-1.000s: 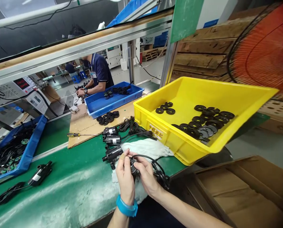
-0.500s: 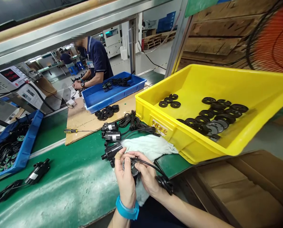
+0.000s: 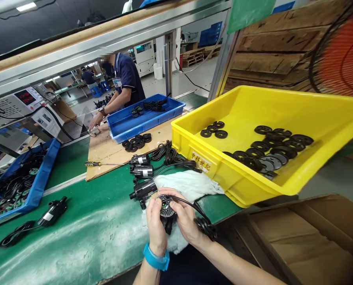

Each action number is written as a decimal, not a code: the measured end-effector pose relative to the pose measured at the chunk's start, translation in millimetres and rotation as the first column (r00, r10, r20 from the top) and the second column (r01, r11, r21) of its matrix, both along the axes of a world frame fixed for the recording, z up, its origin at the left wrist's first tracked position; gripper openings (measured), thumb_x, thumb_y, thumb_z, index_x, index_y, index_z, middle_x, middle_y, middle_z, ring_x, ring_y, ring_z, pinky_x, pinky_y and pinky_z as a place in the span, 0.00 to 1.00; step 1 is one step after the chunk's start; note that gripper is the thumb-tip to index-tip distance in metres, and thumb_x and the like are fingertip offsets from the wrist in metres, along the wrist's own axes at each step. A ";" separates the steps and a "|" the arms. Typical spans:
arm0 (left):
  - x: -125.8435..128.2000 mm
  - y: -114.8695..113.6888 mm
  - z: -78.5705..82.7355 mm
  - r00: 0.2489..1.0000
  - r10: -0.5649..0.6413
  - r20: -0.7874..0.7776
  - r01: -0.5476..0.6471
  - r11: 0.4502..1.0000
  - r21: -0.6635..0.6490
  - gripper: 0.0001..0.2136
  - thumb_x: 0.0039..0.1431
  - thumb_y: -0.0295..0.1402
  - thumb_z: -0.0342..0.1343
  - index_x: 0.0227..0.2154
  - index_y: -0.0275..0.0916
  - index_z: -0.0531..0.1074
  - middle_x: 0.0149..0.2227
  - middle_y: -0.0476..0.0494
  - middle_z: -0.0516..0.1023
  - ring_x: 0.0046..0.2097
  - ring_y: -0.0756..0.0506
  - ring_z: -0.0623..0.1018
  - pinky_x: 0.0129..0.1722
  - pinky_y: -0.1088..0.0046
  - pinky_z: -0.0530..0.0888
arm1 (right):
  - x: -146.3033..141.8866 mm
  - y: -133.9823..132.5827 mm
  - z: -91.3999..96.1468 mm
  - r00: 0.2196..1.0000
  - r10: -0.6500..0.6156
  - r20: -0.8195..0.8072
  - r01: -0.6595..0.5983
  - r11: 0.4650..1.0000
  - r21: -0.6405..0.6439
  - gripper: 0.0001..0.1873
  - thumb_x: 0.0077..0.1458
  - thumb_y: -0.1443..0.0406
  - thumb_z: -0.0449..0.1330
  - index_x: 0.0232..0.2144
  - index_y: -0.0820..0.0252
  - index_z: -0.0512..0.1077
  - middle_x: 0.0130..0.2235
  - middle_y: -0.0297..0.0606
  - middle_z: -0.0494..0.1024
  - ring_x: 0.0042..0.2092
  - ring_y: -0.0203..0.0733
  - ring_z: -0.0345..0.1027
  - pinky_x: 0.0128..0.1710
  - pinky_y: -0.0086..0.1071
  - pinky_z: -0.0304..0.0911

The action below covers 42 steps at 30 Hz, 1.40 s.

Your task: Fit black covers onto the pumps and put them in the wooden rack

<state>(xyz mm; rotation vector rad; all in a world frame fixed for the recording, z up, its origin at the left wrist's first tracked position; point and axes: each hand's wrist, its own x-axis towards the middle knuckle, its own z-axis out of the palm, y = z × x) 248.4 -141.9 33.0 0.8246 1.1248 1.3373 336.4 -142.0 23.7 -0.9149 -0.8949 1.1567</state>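
Co-worker's hand [image 3: 95,120] farther out, blurred.

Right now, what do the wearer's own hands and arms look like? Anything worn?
Both hands are bare, no gloves. The left hand has a bright blue band around the wrist and what looks like a small tan plaster on the thumb. The right hand wears nothing; its forearm is bare as far as the picture edge, no sleeve showing. No rings or watch visible.

Red characters 中科世纪 on yellow bin [image 3: 223,174], red meter digits unreadable
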 end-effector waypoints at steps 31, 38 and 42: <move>-4.1 0.8 -4.1 0.963 -0.040 -0.265 0.087 0.982 0.168 0.20 0.60 0.47 0.58 0.49 0.38 0.73 0.50 0.39 0.78 0.55 0.40 0.76 0.57 0.65 0.71 | 6.5 4.0 12.0 0.996 0.089 -0.008 -0.089 0.995 0.052 0.14 0.58 0.59 0.58 0.40 0.56 0.80 0.42 0.41 0.82 0.54 0.49 0.71 0.59 0.43 0.63; -1.7 -4.5 0.6 0.964 -0.089 -0.250 0.112 0.990 0.080 0.21 0.62 0.47 0.58 0.52 0.40 0.71 0.50 0.40 0.78 0.52 0.41 0.77 0.51 0.67 0.75 | 5.9 5.8 10.1 0.998 0.056 -0.007 -0.056 0.998 -0.005 0.12 0.59 0.59 0.59 0.40 0.55 0.79 0.49 0.41 0.81 0.53 0.48 0.72 0.56 0.42 0.66; -0.6 -5.7 -0.7 0.968 -0.114 -0.224 0.131 0.990 0.060 0.22 0.62 0.49 0.57 0.52 0.39 0.71 0.51 0.39 0.77 0.52 0.41 0.77 0.51 0.67 0.74 | 4.6 7.0 10.4 1.000 0.024 -0.001 -0.024 0.999 -0.022 0.12 0.58 0.61 0.57 0.38 0.54 0.80 0.47 0.39 0.81 0.52 0.48 0.73 0.55 0.40 0.66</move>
